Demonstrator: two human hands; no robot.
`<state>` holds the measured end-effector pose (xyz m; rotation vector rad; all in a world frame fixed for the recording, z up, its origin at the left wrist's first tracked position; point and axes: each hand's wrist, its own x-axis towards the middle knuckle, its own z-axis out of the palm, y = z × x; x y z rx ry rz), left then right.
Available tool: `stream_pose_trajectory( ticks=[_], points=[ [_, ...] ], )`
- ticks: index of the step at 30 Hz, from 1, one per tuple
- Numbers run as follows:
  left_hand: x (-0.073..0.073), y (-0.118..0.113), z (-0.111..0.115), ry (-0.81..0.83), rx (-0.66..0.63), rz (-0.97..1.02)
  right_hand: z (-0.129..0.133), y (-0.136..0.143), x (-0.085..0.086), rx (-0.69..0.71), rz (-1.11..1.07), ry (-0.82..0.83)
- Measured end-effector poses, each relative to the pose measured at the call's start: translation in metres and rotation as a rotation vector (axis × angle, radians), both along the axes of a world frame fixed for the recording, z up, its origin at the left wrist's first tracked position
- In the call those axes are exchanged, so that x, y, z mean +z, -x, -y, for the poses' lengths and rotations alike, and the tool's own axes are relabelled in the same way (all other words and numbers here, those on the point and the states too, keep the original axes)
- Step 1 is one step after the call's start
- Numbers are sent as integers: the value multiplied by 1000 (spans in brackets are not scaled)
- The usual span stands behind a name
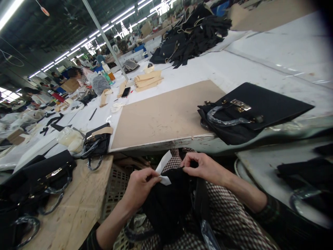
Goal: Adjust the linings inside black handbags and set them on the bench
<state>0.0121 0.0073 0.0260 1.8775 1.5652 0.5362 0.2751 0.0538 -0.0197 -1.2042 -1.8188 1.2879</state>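
A black handbag [169,205] lies across my lap, its upper edge facing me and a wrapped handle hanging at its lower side. My left hand [142,184] pinches a white strip [164,162], paper or tape, at the bag's upper left edge. One end of the strip sticks up past the fingers and a short piece lies over the black material. On the other side of that edge, my right hand [201,168] is closed in a pinch on the bag's rim. The inside of the bag is too dark to make out.
A tan board [166,111] covers the table's front, with a finished black handbag [257,107] at its right. More black bags [52,173] rest on a wooden surface at left. A plastic crate [114,191] stands below. Black pieces [195,38] are heaped farther back; people work beyond.
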Motion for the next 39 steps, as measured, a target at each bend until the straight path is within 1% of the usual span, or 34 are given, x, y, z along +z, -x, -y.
stream_pose_trajectory(
  ticks=[3, 5, 9, 12, 14, 17, 20, 25, 27, 29, 30, 32, 35, 39],
  points=[
    [-4, -6, -12, 98, 7, 65, 1, -1, 1, -14, 6, -5],
    [-6, -2, -13, 175, 32, 93, 2, -1, -1, -21, 12, -10],
    [-4, 20, 0, 252, 137, 49, 1, 0, -7, -18, 50, -17],
    [-1, 38, 13, 274, 212, 4, -1, 1, -9, -2, 45, -9],
    [-1, 43, 18, 267, 232, -11, -2, 1, -8, 18, 33, -3],
    [-5, 39, 15, 225, 217, 8, -2, 2, -4, 44, 7, 12],
    [-12, 21, 3, 191, 155, 80, 0, 3, 0, 63, -32, 30],
    [-23, -14, -21, 144, 44, 171, 2, 6, 2, 60, -39, 28],
    [-23, -22, -33, 166, 33, 259, 1, 7, 1, 51, -26, 23],
    [-21, -22, -50, 193, 61, 374, -1, 5, -2, 36, -14, 19],
    [-19, -18, -60, 186, 86, 420, -2, 4, -3, 32, -14, 20],
    [-14, -4, -85, 113, 150, 456, -3, 0, -5, 28, -36, 38],
    [-9, 31, -129, -41, 283, 440, -3, -5, -5, 24, -73, 72],
    [-8, 81, -188, -200, 492, 392, -6, -5, -6, 14, -70, 90]
  ],
)
